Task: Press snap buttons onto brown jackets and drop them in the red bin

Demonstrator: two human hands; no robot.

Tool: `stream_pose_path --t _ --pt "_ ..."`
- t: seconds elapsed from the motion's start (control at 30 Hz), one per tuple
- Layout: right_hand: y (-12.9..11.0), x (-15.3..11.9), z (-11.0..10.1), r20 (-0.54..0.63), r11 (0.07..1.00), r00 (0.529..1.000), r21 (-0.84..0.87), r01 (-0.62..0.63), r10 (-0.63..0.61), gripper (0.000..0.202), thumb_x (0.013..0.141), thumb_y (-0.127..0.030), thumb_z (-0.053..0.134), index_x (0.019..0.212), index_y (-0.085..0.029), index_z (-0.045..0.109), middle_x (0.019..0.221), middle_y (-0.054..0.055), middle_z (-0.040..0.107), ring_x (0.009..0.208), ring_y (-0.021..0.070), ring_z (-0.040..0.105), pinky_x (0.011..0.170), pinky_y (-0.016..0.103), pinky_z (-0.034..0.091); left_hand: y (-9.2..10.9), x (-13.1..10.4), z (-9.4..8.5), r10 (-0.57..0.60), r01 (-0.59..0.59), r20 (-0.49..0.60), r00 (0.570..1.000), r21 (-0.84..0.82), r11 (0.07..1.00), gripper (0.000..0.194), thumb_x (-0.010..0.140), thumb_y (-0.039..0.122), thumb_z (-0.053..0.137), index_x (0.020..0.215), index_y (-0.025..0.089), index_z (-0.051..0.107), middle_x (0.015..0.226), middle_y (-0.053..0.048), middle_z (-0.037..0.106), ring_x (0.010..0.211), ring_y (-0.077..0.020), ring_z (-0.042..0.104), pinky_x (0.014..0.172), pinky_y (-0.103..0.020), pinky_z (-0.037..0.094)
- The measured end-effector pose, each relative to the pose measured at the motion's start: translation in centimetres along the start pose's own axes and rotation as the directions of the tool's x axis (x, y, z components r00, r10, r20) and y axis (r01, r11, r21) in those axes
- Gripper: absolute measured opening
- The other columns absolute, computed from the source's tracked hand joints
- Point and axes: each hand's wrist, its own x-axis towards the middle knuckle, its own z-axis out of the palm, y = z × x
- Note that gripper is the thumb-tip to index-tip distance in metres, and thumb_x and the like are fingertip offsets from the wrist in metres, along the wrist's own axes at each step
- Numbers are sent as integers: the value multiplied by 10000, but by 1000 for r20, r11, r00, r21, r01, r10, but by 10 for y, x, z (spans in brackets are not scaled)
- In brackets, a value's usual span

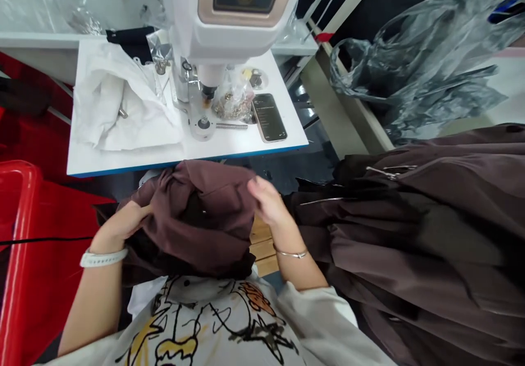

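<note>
A dark brown garment (205, 213) is bunched over my lap, just below the blue front edge of the white table (238, 146). My left hand (129, 218) is closed on the garment's left side, with part of the fingers tucked behind a fold. At the garment's right edge my right hand (266, 199) grips the cloth, its fingertips partly hidden. Above the garment stands a white press machine (229, 43), with a small round die (203, 127) on the table beneath its head.
On the table lie a white cloth (123, 103), a bag of small metal parts (232, 100), a spring (232, 126) and a phone (269, 117). Brown garments (410, 234) are piled at the right. A red bin (30, 218) stands left; grey plastic bags (430, 59) hang upper right.
</note>
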Motion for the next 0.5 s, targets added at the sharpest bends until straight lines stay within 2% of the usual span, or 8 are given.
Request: stream_pose_path --t 0.1,0.17,0.2,0.27,0.33,0.37,0.43,0.5 --pt "-30 5 -12 -199 970 980 233 76 -29 322 708 -493 594 873 -216 604 892 28 662 905 220 604 819 370 499 -10 0 -38 -106 80 189 976 143 987 330 634 371 668 869 144 626 775 -8 684 810 -216 615 736 -336 515" --pt "-39 8 -13 -230 951 972 288 108 -41 298 713 -490 578 850 -226 602 883 20 664 949 225 593 840 383 499 -8 0 -48 -154 110 108 982 337 935 246 684 343 602 818 138 621 770 -8 674 817 -234 605 742 -367 506" --pt "-40 8 -11 -226 950 974 296 103 -35 293 699 -480 587 843 -225 600 875 19 665 960 230 590 844 390 500 -4 -2 -46 -150 135 -4 989 458 878 215 702 330 569 781 135 616 758 -25 666 815 -258 603 739 -402 500" --pt "-33 9 -1 -203 956 979 289 58 2 301 655 -451 618 838 -213 596 852 26 666 972 242 586 854 402 498 10 -8 -30 38 154 -275 961 640 753 180 742 291 511 773 139 602 801 -69 652 839 -292 596 770 -452 475" --pt "-24 7 13 -180 964 983 265 8 41 314 615 -424 637 835 -205 594 838 36 664 992 254 575 865 411 494 26 -15 2 381 -18 -348 857 717 697 186 788 248 460 896 158 580 947 -92 627 936 -268 575 864 -430 438" --pt "-21 5 22 -179 969 982 248 -5 51 319 608 -421 636 839 -205 593 841 40 662 1009 259 566 870 417 492 32 -17 20 524 -203 -263 810 714 670 213 801 235 449 974 171 557 1026 -87 606 997 -236 552 912 -388 419" --pt "-19 1 38 -188 978 981 210 -10 51 332 611 -446 618 845 -212 594 855 47 656 1039 269 546 872 432 491 37 -11 57 642 -535 75 763 630 562 356 797 233 469 1147 172 466 1165 -95 544 1103 -214 488 960 -354 389" --pt "-23 -4 50 -192 985 981 175 5 29 351 619 -489 594 846 -221 597 873 54 649 1064 276 528 872 442 489 31 4 84 664 -647 216 716 562 515 490 783 216 469 1250 122 354 1271 -144 453 1184 -239 408 984 -388 357"
